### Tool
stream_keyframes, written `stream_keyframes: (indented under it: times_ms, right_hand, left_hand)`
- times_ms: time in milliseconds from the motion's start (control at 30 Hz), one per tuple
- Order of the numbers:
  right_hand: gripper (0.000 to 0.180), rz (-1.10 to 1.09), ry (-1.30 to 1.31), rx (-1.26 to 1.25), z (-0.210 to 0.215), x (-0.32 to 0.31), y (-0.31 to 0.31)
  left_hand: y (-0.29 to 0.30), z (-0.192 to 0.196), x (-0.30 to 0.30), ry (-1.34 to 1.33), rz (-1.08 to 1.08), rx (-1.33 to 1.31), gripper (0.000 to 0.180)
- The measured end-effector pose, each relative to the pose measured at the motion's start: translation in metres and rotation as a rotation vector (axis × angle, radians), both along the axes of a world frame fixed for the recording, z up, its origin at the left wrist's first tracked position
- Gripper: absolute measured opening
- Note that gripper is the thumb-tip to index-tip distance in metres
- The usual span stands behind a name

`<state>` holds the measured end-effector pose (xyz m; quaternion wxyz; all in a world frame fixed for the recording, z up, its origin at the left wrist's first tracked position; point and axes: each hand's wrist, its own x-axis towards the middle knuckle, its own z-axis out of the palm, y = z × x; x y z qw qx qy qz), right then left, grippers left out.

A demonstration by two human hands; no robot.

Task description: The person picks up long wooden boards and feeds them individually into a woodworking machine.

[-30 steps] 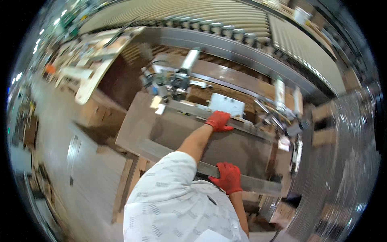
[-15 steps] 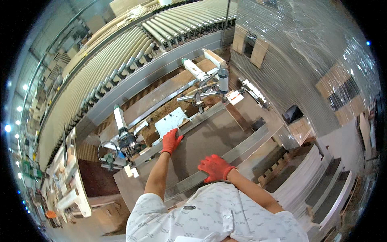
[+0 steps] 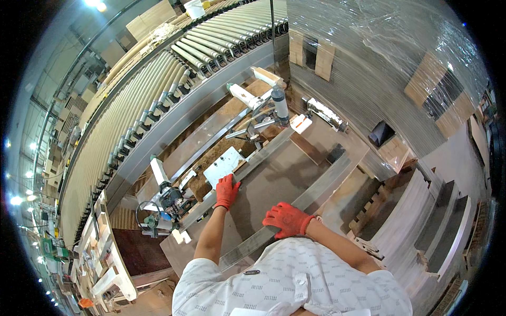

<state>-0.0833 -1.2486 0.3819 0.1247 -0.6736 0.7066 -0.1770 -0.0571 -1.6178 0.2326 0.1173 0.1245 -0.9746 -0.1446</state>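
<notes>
Rails (image 3: 270,153) of grey metal are set beneath the left hand (image 3: 226,191) and the right hand (image 3: 288,220), with the brown worktop (image 3: 284,176) left bare between the hands. The rails are judged stiff, fairly heavy and not easily damaged, perhaps smooth enough to slip a little under gloves, and best held from above along their long edges. The far rail is touched by the left hand, fingers bent, just beside a white plate (image 3: 221,166); the near rail (image 3: 327,181) is covered by the right hand, palm down, fingers slightly parted. Whether either rail is gripped underneath cannot be told.
</notes>
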Motion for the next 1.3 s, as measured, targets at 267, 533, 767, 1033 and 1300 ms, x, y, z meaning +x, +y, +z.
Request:
stream_keyframes:
  times_ms: [267, 533, 767, 1033, 1300]
  right_hand:
    - [0.06, -0.019, -0.082, -0.066, -0.009, -0.001, 0.004]
    - [0.059, -0.012, -0.081, 0.009, -0.004, -0.002, 0.0]
    - [0.059, 0.003, -0.102, -0.026, -0.014, -0.003, 0.0]
    - [0.057, 0.017, -0.068, -0.043, 0.004, -0.003, -0.004]
    - [0.055, 0.034, -0.117, -0.084, 0.004, -0.007, -0.004]
  left_hand:
    - [0.011, 0.003, 0.003, 0.01, 0.043, -0.047, 0.059]
    - [0.003, 0.006, 0.003, 0.02, 0.019, -0.11, 0.059]
    - [0.009, 0.026, 0.001, 0.023, -0.016, -0.021, 0.058]
    - [0.08, 0.059, 0.056, -0.115, -0.313, 0.111, 0.062]
    - [0.117, 0.085, 0.081, -0.061, -0.27, 0.094, 0.038]
